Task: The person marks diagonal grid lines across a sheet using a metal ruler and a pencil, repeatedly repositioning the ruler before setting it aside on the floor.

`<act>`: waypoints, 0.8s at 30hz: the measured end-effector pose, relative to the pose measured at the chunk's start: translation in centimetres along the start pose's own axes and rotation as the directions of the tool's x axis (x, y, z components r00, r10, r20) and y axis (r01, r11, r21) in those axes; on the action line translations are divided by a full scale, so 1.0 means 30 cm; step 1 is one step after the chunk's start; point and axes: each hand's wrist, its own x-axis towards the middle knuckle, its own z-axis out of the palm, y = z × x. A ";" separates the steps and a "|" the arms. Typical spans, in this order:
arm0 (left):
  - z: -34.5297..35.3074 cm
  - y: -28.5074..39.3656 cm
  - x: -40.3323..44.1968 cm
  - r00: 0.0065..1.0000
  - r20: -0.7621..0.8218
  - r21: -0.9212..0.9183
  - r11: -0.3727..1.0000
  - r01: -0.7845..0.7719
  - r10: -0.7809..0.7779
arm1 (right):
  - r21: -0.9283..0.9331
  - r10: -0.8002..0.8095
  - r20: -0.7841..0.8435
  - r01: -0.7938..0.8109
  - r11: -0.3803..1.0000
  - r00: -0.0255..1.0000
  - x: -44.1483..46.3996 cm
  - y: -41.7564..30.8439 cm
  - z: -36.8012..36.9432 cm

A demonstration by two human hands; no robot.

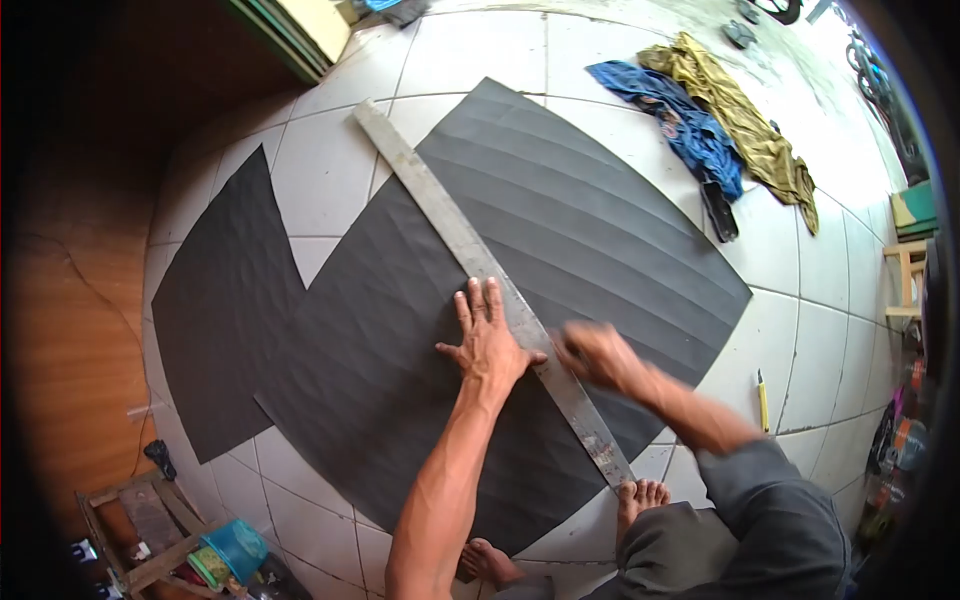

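Observation:
A long metal straightedge (440, 205) lies diagonally across a large dark grey sheet (590, 220) with faint ridges. My left hand (486, 340) presses down with its fingers spread, some fingertips and the thumb on the metal and the palm over the sheet. Close along the straightedge's right side is my right hand (592, 352), blurred by motion, with its fingers curled in. Whatever those fingers hold is too smeared to make out. The toes of one bare foot (640, 497) touch the straightedge's near end.
Another dark sheet piece (220, 310) lies at the left. A yellow utility knife (762, 400) rests on the white tiles at the right. Crumpled blue cloth (680, 125) and olive cloth (745, 125) are beyond the sheet. A wooden crate (150, 580) with a blue container (236, 550) stands near left.

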 end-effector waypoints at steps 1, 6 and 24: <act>-0.005 0.005 0.004 1.000 -0.001 0.002 1.000 0.006 -0.006 | -0.036 0.058 0.033 -0.057 0.998 0.998 -0.197 -0.041 -0.008; -0.002 0.025 -0.001 1.000 -0.001 0.053 0.999 0.010 -0.010 | -0.061 0.207 0.076 -0.202 0.977 0.975 -0.732 -0.209 -0.042; -0.003 0.025 0.010 0.999 0.015 -0.095 0.994 0.048 -0.047 | -0.166 -0.093 -0.158 0.066 0.984 0.983 1.015 0.116 0.052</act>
